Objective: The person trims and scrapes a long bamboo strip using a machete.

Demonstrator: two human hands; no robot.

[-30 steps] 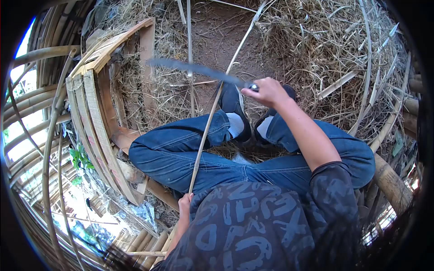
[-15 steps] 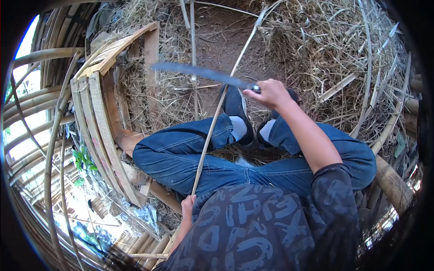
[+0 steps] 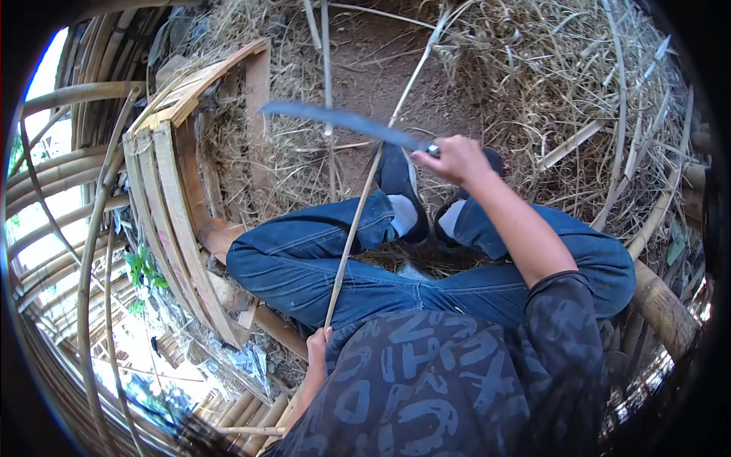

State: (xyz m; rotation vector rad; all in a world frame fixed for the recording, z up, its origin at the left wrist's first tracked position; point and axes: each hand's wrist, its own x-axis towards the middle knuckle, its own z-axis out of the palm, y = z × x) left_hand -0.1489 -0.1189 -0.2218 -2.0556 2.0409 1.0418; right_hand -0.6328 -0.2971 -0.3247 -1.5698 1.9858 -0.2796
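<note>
My right hand point(image 3: 459, 160) is closed round the handle of a long machete point(image 3: 343, 120), whose blade points left and crosses a thin bamboo strip point(image 3: 355, 221). That strip runs from the top of the view down over my left thigh to my left hand point(image 3: 317, 344), which is closed on its lower end by my waist. Where blade and strip cross, just above my left shoe point(image 3: 397, 179), I cannot tell whether they touch.
A slatted wooden crate point(image 3: 164, 198) stands at the left. Bamboo shavings point(image 3: 533, 68) cover the ground at the upper right. A thick bamboo pole point(image 3: 661, 308) lies beside my right knee. Another narrow strip point(image 3: 327, 76) lies on the soil ahead.
The surroundings have shifted slightly right and down in view. Both hands keep their holds, and the blade stays across the strip with little movement.
</note>
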